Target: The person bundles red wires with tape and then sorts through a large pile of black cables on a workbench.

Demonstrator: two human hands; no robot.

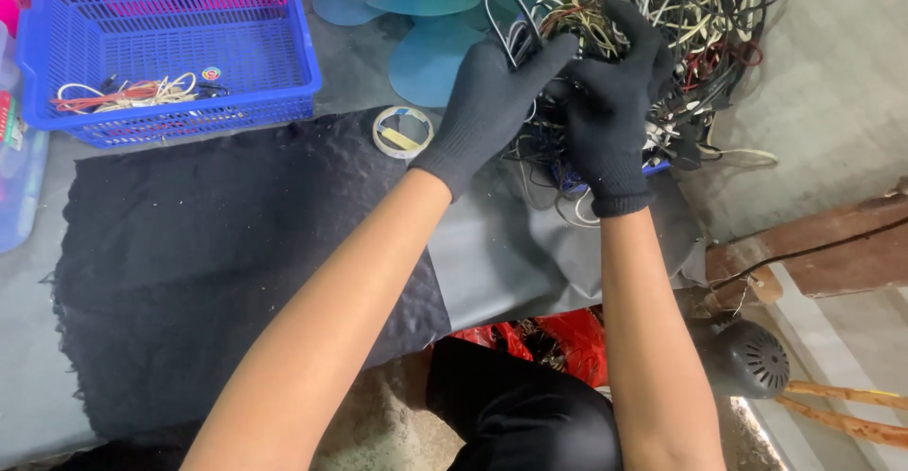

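Observation:
Both my hands wear black knit gloves and reach into a big tangle of cables (690, 26) at the top right. My left hand (492, 102) pinches a looped wire out of the tangle, thumb and fingers closed on it. Close beside it, my right hand (610, 102) grips a bunch of thin wires from the same heap. A blue plastic basket (284, 64) at the top left holds a small bundle of white and orange wires (128, 95).
A roll of tape (402, 131) lies on the black cloth (218, 253) left of my left hand. Blue fan blades (426, 55) lie behind it. A wooden beam (832, 244) and a black round motor part (752, 357) are at the right; a red bag (567, 339) sits below.

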